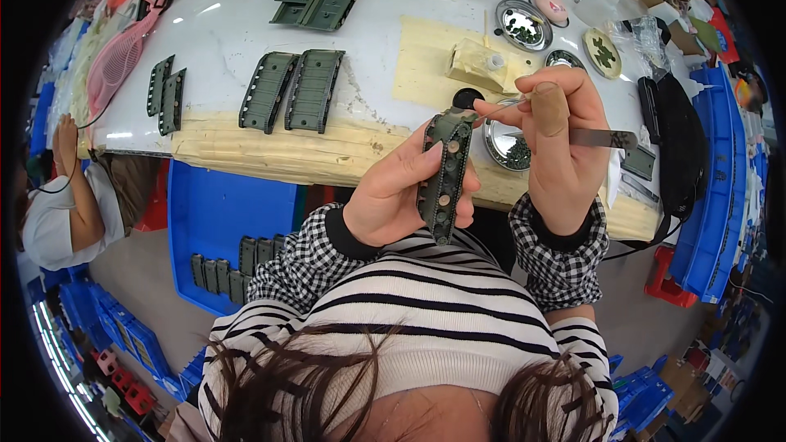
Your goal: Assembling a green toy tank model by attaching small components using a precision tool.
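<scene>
Upright in my left hand [385, 200] is a dark green model tank hull [446, 176], its side lined with small round wheels and a toothed track edge. Fingers and thumb wrap around its lower half. My right hand [569, 135], with a tan covering on the thumb, closes on metal tweezers [602, 139]; their flat end sticks out to the right. The thin tip meets the hull's upper end, and I cannot make out any piece in it. Just behind the hull sits a small round black cup [467, 98].
Several green hull parts [314, 90] lie left on the white table [221, 33]; others are stacked behind. Right are metal dishes [524, 24] of tiny green parts, a yellowish block [479, 65] and a black bag [679, 131]. A blue tray [229, 188] stands below; another person [74, 205] sits left.
</scene>
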The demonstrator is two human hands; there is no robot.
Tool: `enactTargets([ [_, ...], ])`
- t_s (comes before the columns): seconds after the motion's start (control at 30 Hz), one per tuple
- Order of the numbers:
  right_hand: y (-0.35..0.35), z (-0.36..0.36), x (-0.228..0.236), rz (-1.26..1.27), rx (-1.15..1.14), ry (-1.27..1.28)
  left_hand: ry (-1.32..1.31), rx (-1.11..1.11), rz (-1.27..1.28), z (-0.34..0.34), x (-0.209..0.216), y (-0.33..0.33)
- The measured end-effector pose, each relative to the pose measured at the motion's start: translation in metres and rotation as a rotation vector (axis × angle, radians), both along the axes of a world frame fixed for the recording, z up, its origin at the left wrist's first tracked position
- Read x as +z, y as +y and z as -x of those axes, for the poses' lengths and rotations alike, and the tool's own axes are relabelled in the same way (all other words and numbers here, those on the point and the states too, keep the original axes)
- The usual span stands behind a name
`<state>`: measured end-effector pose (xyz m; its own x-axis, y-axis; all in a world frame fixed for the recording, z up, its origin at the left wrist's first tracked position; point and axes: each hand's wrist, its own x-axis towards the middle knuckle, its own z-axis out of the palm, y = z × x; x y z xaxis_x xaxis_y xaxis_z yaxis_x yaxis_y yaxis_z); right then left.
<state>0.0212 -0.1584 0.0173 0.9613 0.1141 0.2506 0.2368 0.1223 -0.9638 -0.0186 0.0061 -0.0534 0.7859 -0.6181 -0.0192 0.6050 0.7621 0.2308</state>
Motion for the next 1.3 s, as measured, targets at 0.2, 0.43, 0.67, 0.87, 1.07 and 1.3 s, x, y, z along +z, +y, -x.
enactTargets([
  [0.2, 0.000, 0.000, -0.002, -0.004, -0.006, 0.009, 0.013, -0.002, 0.010, 0.000, -0.001, -0.001],
  [0.43, -0.010, -0.016, -0.005, -0.008, -0.120, -0.060, -0.059, 0.029, -0.160, -0.002, 0.004, 0.004],
  [0.67, -0.021, -0.054, -0.033, 0.779, -0.379, -0.506, -0.171, 0.164, -0.431, -0.009, 0.028, 0.011],
  [0.87, -0.010, -0.033, -0.005, 0.746, -0.514, -0.598, -0.536, 0.298, -0.900, -0.006, 0.023, 0.016],
  [1.07, -0.002, -0.012, -0.008, 0.182, -0.041, -0.274, -0.712, 0.437, -1.120, -0.002, 0.020, 0.009],
  [1.3, -0.001, -0.008, -0.011, 0.172, 0.018, -0.209, -0.728, 0.419, -1.166, -0.001, 0.020, 0.011],
])
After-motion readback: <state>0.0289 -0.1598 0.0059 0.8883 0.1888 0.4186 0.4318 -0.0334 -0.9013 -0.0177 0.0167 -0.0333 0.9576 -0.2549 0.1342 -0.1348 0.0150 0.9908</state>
